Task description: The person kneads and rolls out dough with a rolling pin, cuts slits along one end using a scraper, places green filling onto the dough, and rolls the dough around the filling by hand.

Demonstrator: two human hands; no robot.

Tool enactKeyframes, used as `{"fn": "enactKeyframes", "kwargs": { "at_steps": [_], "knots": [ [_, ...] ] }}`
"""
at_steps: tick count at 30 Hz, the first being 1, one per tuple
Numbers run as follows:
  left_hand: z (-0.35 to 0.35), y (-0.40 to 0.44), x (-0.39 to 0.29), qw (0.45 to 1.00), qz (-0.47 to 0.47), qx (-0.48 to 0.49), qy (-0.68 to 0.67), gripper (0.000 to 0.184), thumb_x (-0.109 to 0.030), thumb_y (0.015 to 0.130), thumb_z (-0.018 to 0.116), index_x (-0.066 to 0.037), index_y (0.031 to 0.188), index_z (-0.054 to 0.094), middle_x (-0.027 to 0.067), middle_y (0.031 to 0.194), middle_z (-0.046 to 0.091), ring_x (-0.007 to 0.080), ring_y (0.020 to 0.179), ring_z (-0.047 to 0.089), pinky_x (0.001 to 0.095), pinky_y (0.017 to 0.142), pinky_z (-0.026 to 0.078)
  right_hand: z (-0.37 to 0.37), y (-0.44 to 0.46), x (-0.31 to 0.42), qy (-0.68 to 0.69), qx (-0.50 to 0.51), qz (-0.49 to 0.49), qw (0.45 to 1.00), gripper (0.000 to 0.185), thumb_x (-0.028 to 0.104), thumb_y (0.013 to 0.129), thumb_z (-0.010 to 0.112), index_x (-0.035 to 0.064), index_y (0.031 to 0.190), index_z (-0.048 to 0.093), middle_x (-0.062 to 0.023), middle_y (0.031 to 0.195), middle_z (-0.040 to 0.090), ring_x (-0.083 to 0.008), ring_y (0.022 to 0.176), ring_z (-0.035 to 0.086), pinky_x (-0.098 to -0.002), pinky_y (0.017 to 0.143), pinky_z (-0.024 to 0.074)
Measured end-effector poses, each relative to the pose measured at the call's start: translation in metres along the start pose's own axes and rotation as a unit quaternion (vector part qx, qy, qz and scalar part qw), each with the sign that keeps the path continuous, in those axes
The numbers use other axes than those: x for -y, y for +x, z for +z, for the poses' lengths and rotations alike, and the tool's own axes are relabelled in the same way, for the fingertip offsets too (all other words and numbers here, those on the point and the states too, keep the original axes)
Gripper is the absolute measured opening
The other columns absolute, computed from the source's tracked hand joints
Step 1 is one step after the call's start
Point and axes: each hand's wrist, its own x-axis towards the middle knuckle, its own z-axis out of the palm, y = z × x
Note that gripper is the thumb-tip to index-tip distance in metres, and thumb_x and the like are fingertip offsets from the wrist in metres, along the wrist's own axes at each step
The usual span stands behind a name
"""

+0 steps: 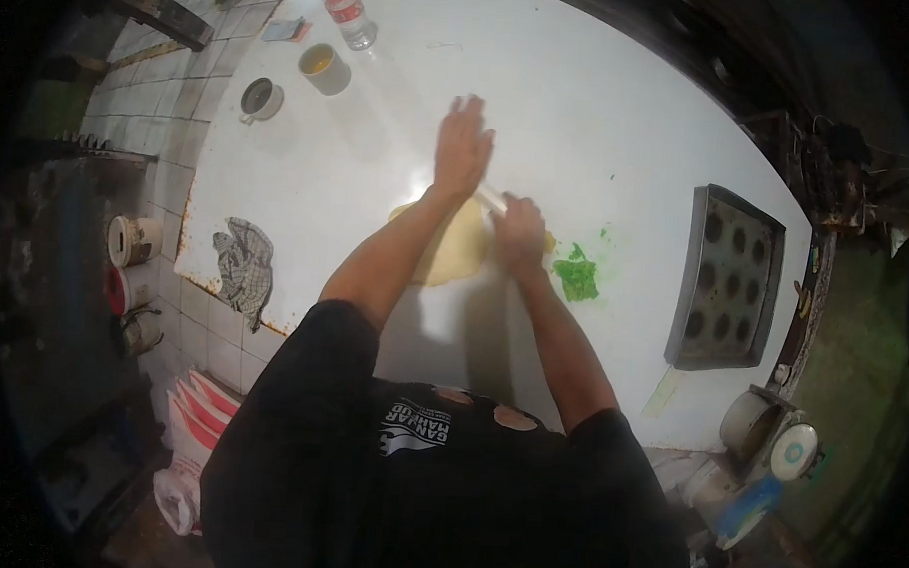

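A flattened piece of pale yellow dough (454, 252) lies on the white table, partly covered by my left forearm. Between my hands shows a short stretch of a pale rolling pin (492, 197); its remaining length is hard to make out. My left hand (463, 154) is slightly blurred, its fingers stretched out forward, with the palm over the line of the pin. Lower and to the right, my right hand (519, 229) has its fingers curled round the near end of the pin. Beside this hand, a bright green patch (578, 275) sticks to the tabletop.
On the white table (601, 109) stand a water bottle (351, 18), a cup with yellow contents (325, 69) and a grey mug (262, 99). A checked cloth (243, 267) hangs at the left edge. At the right sits a metal moulded pan (727, 282).
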Motion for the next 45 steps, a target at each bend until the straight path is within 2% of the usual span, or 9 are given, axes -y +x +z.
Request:
{"fn": "enactKeyframes", "kwargs": {
  "at_steps": [2, 7, 9, 15, 18, 25, 35, 40, 45],
  "knots": [
    [-0.031, -0.028, 0.002, 0.997, -0.015, -0.064, 0.041, 0.065, -0.021, 0.106, 0.065, 0.001, 0.163, 0.044, 0.0237, 0.168, 0.046, 0.0517, 0.156, 0.036, 0.0590, 0.125, 0.033, -0.004, 0.003, -0.006, 0.051, -0.126, 0.057, 0.989, 0.048, 0.025, 0.102, 0.074, 0.0055, 0.144, 0.061, -0.0139, 0.116, 0.064, -0.0346, 0.106, 0.063, -0.0494, 0.092, 0.0483],
    [-0.093, -0.179, -0.029, 0.965, -0.052, 0.148, 0.209, 0.078, -0.033, 0.107, 0.065, 0.002, 0.169, 0.034, 0.0228, 0.179, 0.029, 0.0489, 0.164, 0.025, 0.0612, 0.132, 0.023, -0.037, -0.010, 0.000, 0.111, -0.114, -0.003, 0.987, 0.046, 0.021, 0.103, 0.072, 0.0048, 0.144, 0.060, -0.0121, 0.117, 0.067, -0.0341, 0.109, 0.063, -0.0511, 0.093, 0.0467],
    [-0.096, -0.216, -0.029, 0.961, -0.096, 0.212, 0.151, 0.085, -0.039, 0.105, 0.066, 0.001, 0.171, 0.030, 0.0221, 0.181, 0.023, 0.0462, 0.167, 0.020, 0.0636, 0.133, 0.018, -0.030, -0.017, -0.004, 0.054, -0.106, -0.154, 0.981, 0.048, 0.023, 0.099, 0.075, 0.0057, 0.142, 0.062, -0.0102, 0.117, 0.067, -0.0327, 0.111, 0.063, -0.0489, 0.097, 0.0468],
    [-0.079, -0.175, -0.057, 0.973, -0.147, 0.122, 0.129, 0.085, -0.040, 0.103, 0.069, -0.002, 0.171, 0.032, 0.0173, 0.181, 0.027, 0.0410, 0.167, 0.022, 0.0652, 0.133, 0.018, 0.004, -0.022, -0.010, 0.024, 0.119, -0.186, 0.975, 0.052, 0.023, 0.093, 0.080, 0.0175, 0.143, 0.065, -0.0080, 0.122, 0.065, -0.0296, 0.118, 0.063, -0.0463, 0.104, 0.0463],
    [-0.045, -0.145, -0.031, 0.965, -0.154, 0.102, 0.185, 0.072, -0.039, 0.106, 0.066, -0.004, 0.165, 0.045, 0.0164, 0.178, 0.034, 0.0366, 0.166, 0.029, 0.0658, 0.132, 0.019, 0.004, -0.007, -0.013, 0.032, 0.002, -0.236, 0.971, 0.056, 0.022, 0.094, 0.080, 0.0282, 0.147, 0.064, -0.0077, 0.127, 0.063, -0.0297, 0.122, 0.061, -0.0475, 0.106, 0.0459],
    [-0.026, -0.066, 0.009, 0.957, -0.096, 0.038, 0.272, 0.064, -0.038, 0.112, 0.054, -0.006, 0.167, 0.044, 0.0181, 0.176, 0.038, 0.0373, 0.164, 0.031, 0.0672, 0.130, 0.022, -0.001, 0.063, -0.022, -0.003, 0.029, -0.257, 0.966, 0.058, 0.033, 0.093, 0.083, 0.0358, 0.147, 0.063, -0.0082, 0.129, 0.061, -0.0290, 0.119, 0.059, -0.0483, 0.103, 0.0464],
    [-0.023, -0.005, 0.042, 0.971, -0.066, 0.014, 0.229, 0.064, -0.037, 0.113, 0.055, -0.006, 0.167, 0.041, 0.0175, 0.173, 0.041, 0.0392, 0.164, 0.030, 0.0646, 0.131, 0.024, -0.038, 0.093, -0.006, -0.061, 0.105, -0.250, 0.961, 0.057, 0.046, 0.091, 0.081, 0.0281, 0.143, 0.065, -0.0080, 0.126, 0.060, -0.0287, 0.116, 0.058, -0.0471, 0.097, 0.0476],
    [-0.073, -0.029, 0.053, 0.952, -0.252, -0.147, 0.089, 0.062, -0.028, 0.110, 0.061, -0.003, 0.164, 0.043, 0.0235, 0.166, 0.046, 0.0460, 0.159, 0.034, 0.0598, 0.127, 0.029, -0.025, 0.062, -0.006, 0.083, 0.016, -0.045, 0.995, 0.046, 0.027, 0.100, 0.072, 0.0051, 0.139, 0.065, -0.0178, 0.118, 0.063, -0.0383, 0.110, 0.062, -0.0541, 0.098, 0.0484],
    [-0.122, -0.131, -0.010, 0.971, -0.160, -0.047, 0.169, 0.068, -0.028, 0.108, 0.063, -0.004, 0.167, 0.040, 0.0211, 0.173, 0.040, 0.0443, 0.162, 0.030, 0.0630, 0.129, 0.025, -0.024, 0.002, 0.024, 0.080, 0.055, -0.138, 0.986, 0.052, 0.026, 0.097, 0.076, 0.0095, 0.145, 0.063, -0.0169, 0.121, 0.063, -0.0373, 0.114, 0.061, -0.0540, 0.101, 0.0473]
  ]
}}
